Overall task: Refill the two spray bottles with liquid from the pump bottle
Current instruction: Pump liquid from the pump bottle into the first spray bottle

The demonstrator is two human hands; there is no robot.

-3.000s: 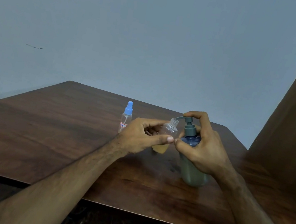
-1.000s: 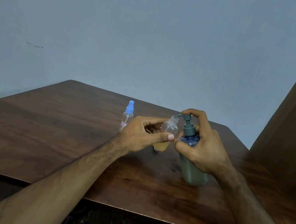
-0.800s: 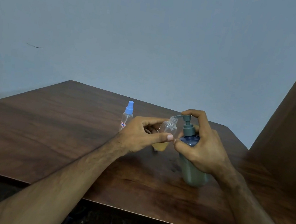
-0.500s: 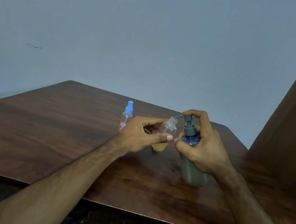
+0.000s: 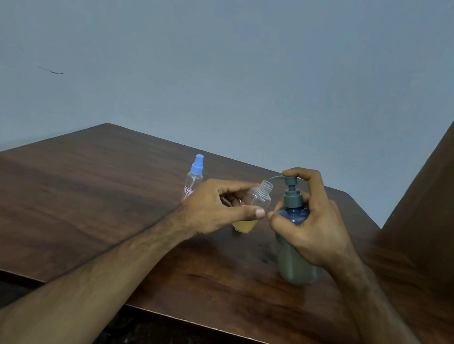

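Dim, even light; soft focus, perhaps slight wide-angle bending at edges.

Two bare forearms, unsleeved to the frame's lower edge, with fine hair. Left hand and right hand: no rings, watch or gloves; short, trimmed nails on the fingers.

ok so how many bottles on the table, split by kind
Spray bottles: 2, the capped spray bottle with a blue top standing on the table, and the open spray bottle held by the left hand.
Pump bottles: 1, the pump bottle gripped by the right hand.
Total: 3 bottles.
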